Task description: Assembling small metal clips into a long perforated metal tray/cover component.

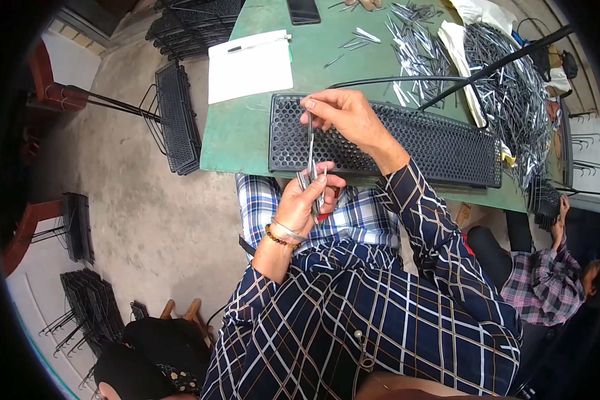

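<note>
My left hand (301,201), with a bangle and a beaded bracelet at the wrist, is closed round a small bundle of thin metal strips (307,180) just off the table's near edge. Above it, my right hand (350,119) pinches one dark slim strip (311,127) between thumb and fingertips. That strip points down toward the bundle. Beneath my right hand a long black perforated metal rack (417,143) lies along the table edge, with a bent black rod (397,80) rising behind it. The hand covers part of its perforated face.
The green table (237,137) bears a white paper (250,70) with a pen, a phone (304,11), loose strips (417,47) and an open sack heaped with more strips (503,80). Black racks (177,120) hang or stand at left. A person in plaid (543,283) works at right.
</note>
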{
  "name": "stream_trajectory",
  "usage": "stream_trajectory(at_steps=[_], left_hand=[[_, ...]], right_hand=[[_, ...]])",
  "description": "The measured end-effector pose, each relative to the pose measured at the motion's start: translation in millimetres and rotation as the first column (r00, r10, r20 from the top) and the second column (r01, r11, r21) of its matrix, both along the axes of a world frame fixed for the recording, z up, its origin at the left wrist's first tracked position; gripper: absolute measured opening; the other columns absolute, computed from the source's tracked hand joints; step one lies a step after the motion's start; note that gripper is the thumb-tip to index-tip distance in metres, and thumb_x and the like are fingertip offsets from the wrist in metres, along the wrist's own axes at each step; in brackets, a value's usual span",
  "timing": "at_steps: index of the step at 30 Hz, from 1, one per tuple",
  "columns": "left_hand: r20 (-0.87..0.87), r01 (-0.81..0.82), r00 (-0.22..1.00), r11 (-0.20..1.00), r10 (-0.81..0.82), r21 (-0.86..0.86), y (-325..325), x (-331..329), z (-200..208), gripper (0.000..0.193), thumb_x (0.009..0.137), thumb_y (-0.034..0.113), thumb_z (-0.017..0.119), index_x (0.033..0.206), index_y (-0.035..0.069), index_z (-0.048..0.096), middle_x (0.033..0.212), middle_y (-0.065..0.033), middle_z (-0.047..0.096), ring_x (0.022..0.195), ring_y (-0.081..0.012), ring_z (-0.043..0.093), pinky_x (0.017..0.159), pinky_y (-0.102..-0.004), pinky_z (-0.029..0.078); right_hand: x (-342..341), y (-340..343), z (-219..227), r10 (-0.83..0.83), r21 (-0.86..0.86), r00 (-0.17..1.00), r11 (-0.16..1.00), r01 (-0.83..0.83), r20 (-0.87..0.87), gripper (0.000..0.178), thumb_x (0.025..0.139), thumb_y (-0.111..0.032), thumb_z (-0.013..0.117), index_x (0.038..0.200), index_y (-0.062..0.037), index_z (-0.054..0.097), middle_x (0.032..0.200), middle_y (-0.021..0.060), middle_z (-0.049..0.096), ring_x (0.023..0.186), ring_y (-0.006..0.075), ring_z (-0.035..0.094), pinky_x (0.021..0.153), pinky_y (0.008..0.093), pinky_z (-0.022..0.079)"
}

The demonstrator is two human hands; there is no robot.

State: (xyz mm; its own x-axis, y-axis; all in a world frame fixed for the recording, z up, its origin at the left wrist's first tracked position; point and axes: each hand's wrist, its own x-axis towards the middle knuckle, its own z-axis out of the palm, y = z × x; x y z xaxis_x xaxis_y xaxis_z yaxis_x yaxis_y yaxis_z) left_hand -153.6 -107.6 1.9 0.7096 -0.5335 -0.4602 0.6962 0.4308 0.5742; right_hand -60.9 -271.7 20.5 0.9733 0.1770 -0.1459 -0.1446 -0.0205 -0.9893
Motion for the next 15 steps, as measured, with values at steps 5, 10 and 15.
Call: stream_trajectory(at_steps=[5, 10, 15], left_hand=[[0.022, -0.069, 0.997, 0.997, 0.068, 0.028, 2.2, 1.7, 1.8, 0.034, 0.097, 0.023, 0.045, 0.122, 0.001, 0.044, 0.091, -0.0122, 0.062, 0.056, -0.0066, 0.045, 0.046, -0.0197, 0.037], [-0.021, -0.096, 0.995, 0.995, 0.097, 0.025, 6.2, 4.2, -3.6, 0.036, 0.099, 0.031, 0.037, 0.119, 0.002, 0.046, 0.084, -0.0104, 0.062, 0.052, -0.0062, 0.044, 0.04, -0.0185, 0.032], [-0.07, -0.073, 0.994, 0.991, 0.081, 0.108, 4.6, 3.9, -1.2, 0.034, 0.098, 0.028, 0.038, 0.116, 0.002, 0.049, 0.079, -0.0102, 0.061, 0.05, -0.0061, 0.043, 0.038, -0.018, 0.029]], right_hand=[[-3.9, -0.2, -0.3, 0.116, 0.028, 0.993, 0.993, -0.116, -0.016, 0.026, 0.089, -0.023, 0.06, 0.096, 0.0009, 0.066, 0.076, 0.0038, 0.067, 0.066, 0.0069, 0.058, 0.056, 0.0204, 0.046], [-4.5, -1.5, -0.8, 0.074, 0.058, 0.997, 0.996, -0.074, -0.006, 0.025, 0.09, -0.021, 0.058, 0.099, 0.001, 0.065, 0.081, 0.0049, 0.068, 0.067, 0.0074, 0.058, 0.058, 0.0199, 0.046], [4.5, 8.8, -8.0, -0.227, -0.015, 0.928, 0.97, 0.242, 0.296, 0.023, 0.09, -0.013, 0.056, 0.105, 0.0036, 0.06, 0.086, 0.0073, 0.068, 0.073, 0.0107, 0.062, 0.064, 0.0224, 0.049]])
